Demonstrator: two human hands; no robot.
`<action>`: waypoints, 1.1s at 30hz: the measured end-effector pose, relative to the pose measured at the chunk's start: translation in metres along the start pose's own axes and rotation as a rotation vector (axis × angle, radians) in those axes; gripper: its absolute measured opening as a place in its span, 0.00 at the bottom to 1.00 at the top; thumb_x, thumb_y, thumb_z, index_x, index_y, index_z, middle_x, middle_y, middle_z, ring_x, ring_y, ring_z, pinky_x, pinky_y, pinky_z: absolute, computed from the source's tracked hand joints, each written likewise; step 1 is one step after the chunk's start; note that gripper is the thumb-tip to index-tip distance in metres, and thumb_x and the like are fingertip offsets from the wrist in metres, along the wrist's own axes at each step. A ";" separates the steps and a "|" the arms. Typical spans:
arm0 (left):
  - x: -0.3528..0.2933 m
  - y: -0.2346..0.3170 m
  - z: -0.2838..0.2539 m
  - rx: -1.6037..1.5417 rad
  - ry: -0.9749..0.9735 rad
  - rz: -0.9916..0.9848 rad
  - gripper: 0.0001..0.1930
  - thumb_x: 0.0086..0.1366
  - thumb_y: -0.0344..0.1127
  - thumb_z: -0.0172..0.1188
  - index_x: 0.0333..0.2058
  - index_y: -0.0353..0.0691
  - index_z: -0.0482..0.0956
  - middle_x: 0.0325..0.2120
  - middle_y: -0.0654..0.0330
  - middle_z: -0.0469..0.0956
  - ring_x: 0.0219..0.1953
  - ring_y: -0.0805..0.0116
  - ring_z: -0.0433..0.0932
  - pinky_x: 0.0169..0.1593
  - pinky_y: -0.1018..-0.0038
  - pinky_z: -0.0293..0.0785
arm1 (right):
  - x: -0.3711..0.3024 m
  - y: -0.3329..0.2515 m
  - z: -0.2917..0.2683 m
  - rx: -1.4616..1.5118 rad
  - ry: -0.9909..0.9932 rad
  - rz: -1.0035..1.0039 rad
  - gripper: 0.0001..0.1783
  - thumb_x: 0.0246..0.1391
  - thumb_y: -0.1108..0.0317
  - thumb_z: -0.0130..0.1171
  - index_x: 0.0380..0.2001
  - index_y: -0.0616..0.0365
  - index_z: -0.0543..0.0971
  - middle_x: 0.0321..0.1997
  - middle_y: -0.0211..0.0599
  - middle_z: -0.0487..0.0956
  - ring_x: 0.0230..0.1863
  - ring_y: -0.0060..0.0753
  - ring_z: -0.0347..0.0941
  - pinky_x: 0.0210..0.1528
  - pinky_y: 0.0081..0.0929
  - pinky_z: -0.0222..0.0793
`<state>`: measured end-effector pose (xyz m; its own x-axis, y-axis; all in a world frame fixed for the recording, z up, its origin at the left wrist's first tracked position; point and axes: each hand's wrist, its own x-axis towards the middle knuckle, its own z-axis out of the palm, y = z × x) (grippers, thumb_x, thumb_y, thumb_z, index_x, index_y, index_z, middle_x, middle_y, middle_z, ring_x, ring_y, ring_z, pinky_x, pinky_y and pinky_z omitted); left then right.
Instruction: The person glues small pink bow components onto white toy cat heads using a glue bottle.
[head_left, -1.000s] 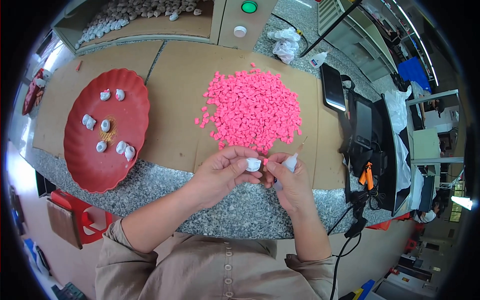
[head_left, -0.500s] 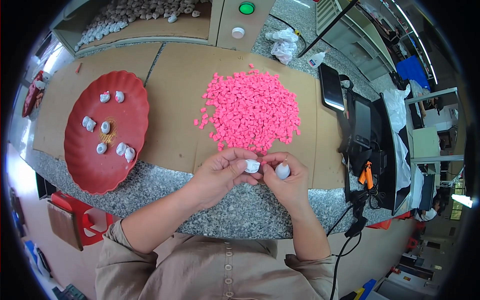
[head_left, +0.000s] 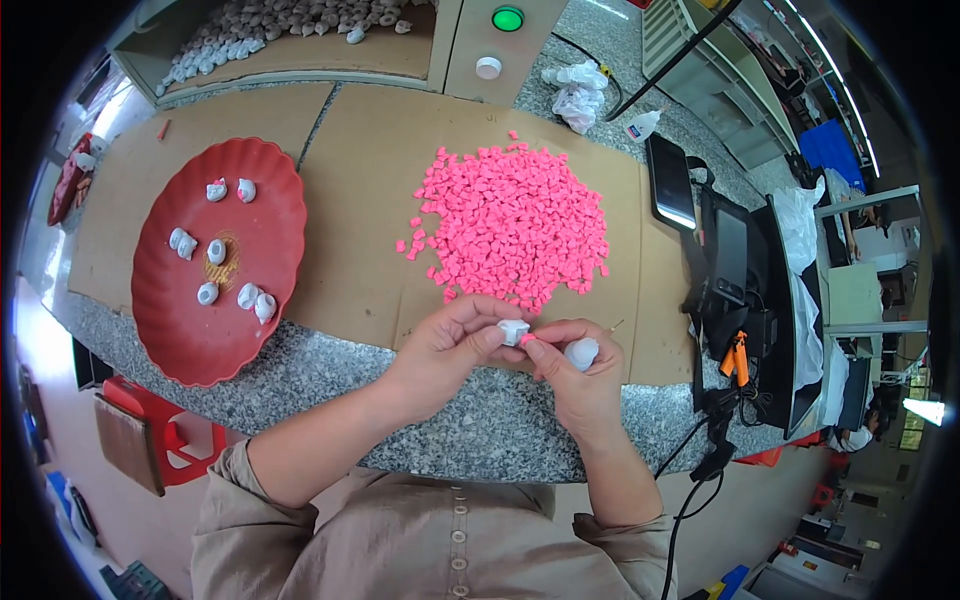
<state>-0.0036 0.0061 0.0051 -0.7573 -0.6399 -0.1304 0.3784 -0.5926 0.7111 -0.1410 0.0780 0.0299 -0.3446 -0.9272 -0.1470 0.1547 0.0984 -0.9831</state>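
Note:
Pinched between the thumb and fingers of my left hand (head_left: pixel 440 350) is a small white figurine head (head_left: pixel 514 330). My right hand (head_left: pixel 588 395) holds a tiny pink bow-shaped piece (head_left: pixel 527 340) at its thumb and fingertip, touching the white head or right against it. A small white squeeze bottle (head_left: pixel 581 353) with a thin needle tip is tucked in that same hand. Just beyond both hands, a heap of pink pieces (head_left: pixel 515 225) lies on the cardboard (head_left: pixel 350 240).
A red scalloped tray (head_left: pixel 215 345) with several white heads stands on the left. At the back left, an open compartment (head_left: pixel 330 60) holds many more pieces. To the right lie a phone (head_left: pixel 669 180), a black strapped device (head_left: pixel 732 255) and another white bottle (head_left: pixel 643 125).
The pink piece has come up against the white head. The bottle in my right hand has tilted, its needle now leaning right. The whole view has shifted slightly.

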 end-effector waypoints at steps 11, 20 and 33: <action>-0.002 -0.001 -0.004 0.180 -0.035 0.031 0.09 0.61 0.30 0.45 0.40 0.36 0.67 0.41 0.58 0.69 0.32 0.74 0.68 0.39 0.78 0.66 | -0.002 0.000 0.005 -0.048 0.013 -0.001 0.04 0.43 0.77 0.57 0.25 0.63 0.73 0.25 0.31 0.74 0.25 0.14 0.67 0.25 0.11 0.64; -0.004 -0.004 -0.004 0.211 -0.038 0.092 0.09 0.61 0.26 0.42 0.39 0.35 0.66 0.32 0.62 0.69 0.31 0.76 0.68 0.38 0.80 0.66 | -0.002 0.001 0.004 0.006 -0.014 0.073 0.06 0.44 0.75 0.58 0.27 0.62 0.73 0.24 0.30 0.74 0.23 0.13 0.66 0.21 0.10 0.60; -0.001 -0.002 -0.003 0.253 0.039 0.029 0.07 0.59 0.29 0.48 0.36 0.35 0.67 0.30 0.63 0.71 0.27 0.79 0.66 0.31 0.83 0.65 | 0.004 0.004 0.003 -0.012 -0.026 0.073 0.07 0.43 0.75 0.58 0.28 0.64 0.74 0.26 0.31 0.74 0.27 0.16 0.68 0.28 0.13 0.65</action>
<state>-0.0023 0.0061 0.0020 -0.7252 -0.6762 -0.1299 0.2510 -0.4352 0.8646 -0.1389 0.0736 0.0256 -0.3082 -0.9266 -0.2157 0.1671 0.1705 -0.9711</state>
